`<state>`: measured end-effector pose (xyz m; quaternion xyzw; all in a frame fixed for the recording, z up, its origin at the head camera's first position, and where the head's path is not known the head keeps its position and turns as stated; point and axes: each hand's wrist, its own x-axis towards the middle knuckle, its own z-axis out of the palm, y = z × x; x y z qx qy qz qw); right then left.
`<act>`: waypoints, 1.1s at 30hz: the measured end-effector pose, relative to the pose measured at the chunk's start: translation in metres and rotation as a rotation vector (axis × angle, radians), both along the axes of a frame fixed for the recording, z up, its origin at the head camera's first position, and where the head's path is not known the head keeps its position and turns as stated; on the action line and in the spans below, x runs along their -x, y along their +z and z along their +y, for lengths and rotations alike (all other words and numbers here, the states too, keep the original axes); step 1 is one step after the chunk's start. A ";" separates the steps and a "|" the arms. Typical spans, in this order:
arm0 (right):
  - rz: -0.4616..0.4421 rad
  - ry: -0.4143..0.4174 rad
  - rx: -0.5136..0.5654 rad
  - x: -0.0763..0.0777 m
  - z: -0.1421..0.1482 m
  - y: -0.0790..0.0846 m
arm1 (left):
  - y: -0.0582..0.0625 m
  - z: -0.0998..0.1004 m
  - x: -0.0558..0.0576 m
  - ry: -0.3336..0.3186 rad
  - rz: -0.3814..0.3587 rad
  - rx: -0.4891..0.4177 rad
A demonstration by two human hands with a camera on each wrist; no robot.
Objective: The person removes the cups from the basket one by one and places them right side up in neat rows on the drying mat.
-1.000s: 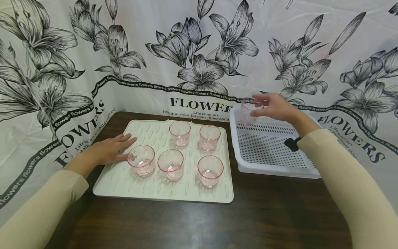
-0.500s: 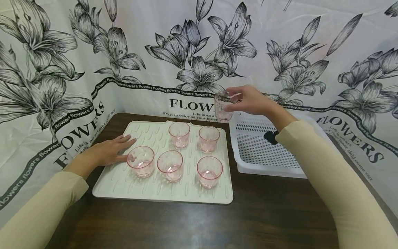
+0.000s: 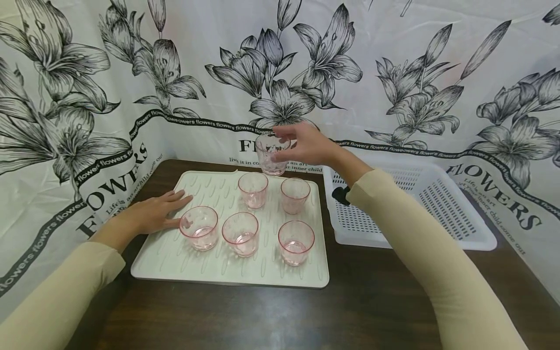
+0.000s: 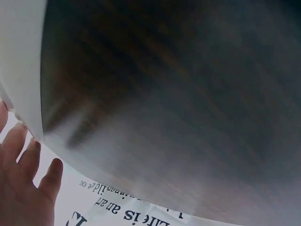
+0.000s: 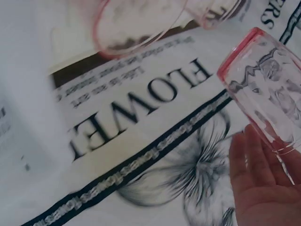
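My right hand (image 3: 308, 144) grips a clear pink glass (image 3: 272, 158) by its side, above the back edge of the white ridged draining mat (image 3: 175, 262). In the right wrist view the held glass (image 5: 265, 87) shows its pink-tinted end and patterned wall beside the fingers. My left hand (image 3: 153, 212) rests on the mat's left edge with fingers spread, by the nearest glass (image 3: 199, 232). Several pink-rimmed glasses stand on the mat, among them a front middle glass (image 3: 241, 237), a front right glass (image 3: 296, 245), a back glass (image 3: 253, 192) and a back right glass (image 3: 294, 197).
Right of the mat stands a white perforated plastic basket (image 3: 455, 206), partly behind the right forearm. A black strap piece (image 3: 340, 195) is at the right wrist. Both mat and basket sit on a dark wooden table (image 3: 262, 316). Floral-printed cloth (image 3: 183, 73) hangs close behind.
My right hand has carried the glass leftward from over the basket to above the mat's back edge. My left hand and the standing glasses stay where they were.
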<state>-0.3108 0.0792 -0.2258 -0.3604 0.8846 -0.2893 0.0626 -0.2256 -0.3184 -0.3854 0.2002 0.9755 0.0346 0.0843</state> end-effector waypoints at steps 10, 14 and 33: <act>-0.052 0.113 0.053 -0.007 -0.048 -0.014 | 0.001 0.000 -0.002 0.002 -0.002 -0.005; -0.087 0.133 0.065 -0.009 -0.064 -0.022 | 0.001 0.000 -0.001 -0.001 0.004 -0.009; -0.074 0.188 -0.051 -0.009 -0.113 -0.057 | 0.003 0.000 0.000 0.000 -0.011 -0.019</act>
